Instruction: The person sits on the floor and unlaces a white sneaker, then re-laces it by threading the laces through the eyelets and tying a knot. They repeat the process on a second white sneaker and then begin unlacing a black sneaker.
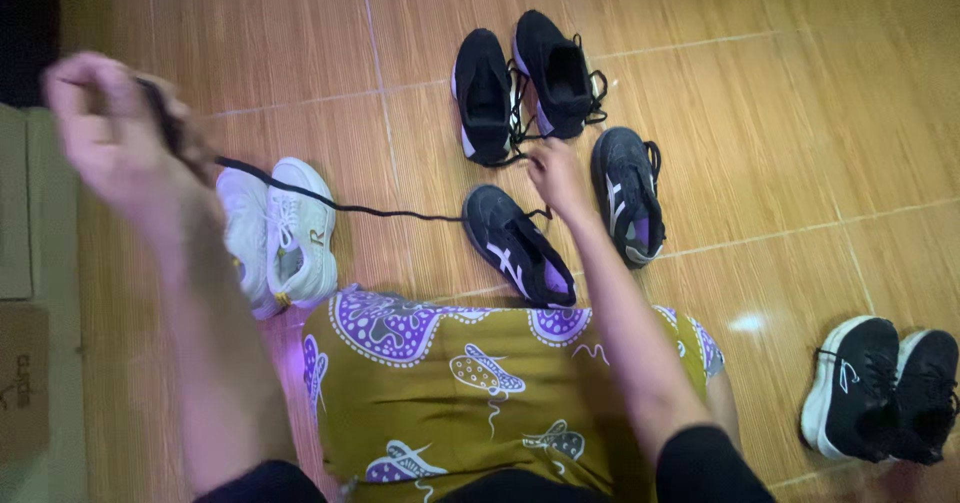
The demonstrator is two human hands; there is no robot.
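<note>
Six dark shoes point(517, 246), two white shoes point(300, 228), one black lace point(330, 201), two hands point(110, 133).

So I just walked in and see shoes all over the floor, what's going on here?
A person looks down over a patterned olive and purple garment at pairs of shoes on a wood-look floor. The left hand is raised, pulling a black shoelace taut. The lace runs to a dark sneaker with white stripes, where the right hand rests near its mate. White sneakers and two black pairs sit nearby.
</note>
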